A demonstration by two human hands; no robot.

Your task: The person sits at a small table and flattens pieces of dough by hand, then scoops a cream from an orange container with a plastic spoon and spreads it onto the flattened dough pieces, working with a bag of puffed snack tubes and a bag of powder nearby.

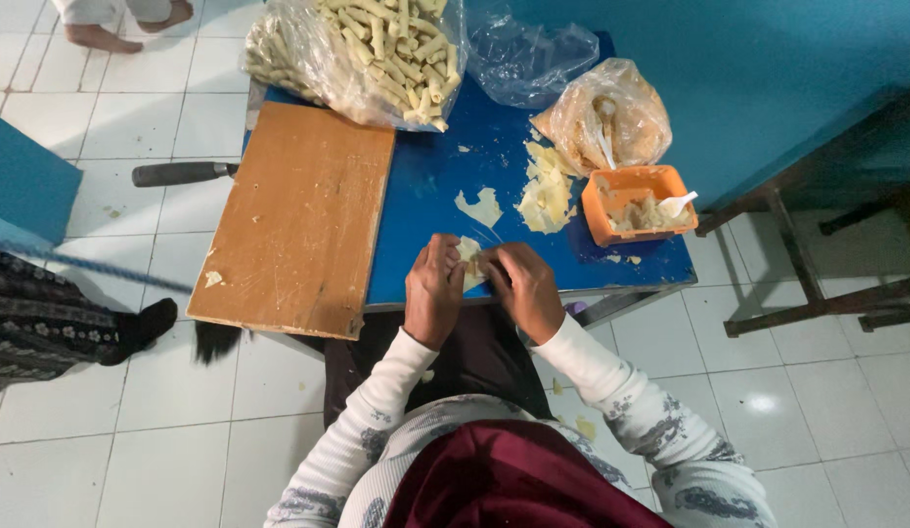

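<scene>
White floor tiles [817, 391] surrounded a low blue table [425, 186] at which a person in a pale patterned top sat, seen from above. Nearest the table's front edge, the left hand [433, 290] and the right hand [525, 288] met over a pale sheet of dough wrapper [470, 262], the fingers of both curled onto it and pinching it between them; how much of the sheet lay folded under the fingers could not be told. Just beyond the hands lay a loose torn piece of wrapper [481, 206] flat on the blue surface, and beside it, toward the right, a small heap of wrappers [545, 191]. An orange tub [639, 204] of pale filling stood just right of that heap, with a white spoon [678, 202] resting in it. To the left, a wooden board [296, 220] lay across the table and overhung its near edge. A dark knife handle [178, 173] stuck out past the board's left side. Farther back sat a tied bag of filling [611, 119], a crumpled clear bag [528, 59], and a large clear bag of rolled pastries [362, 54]. At the far left corner, 1 bare foot [101, 37] of another person showed on the tiles.
</scene>
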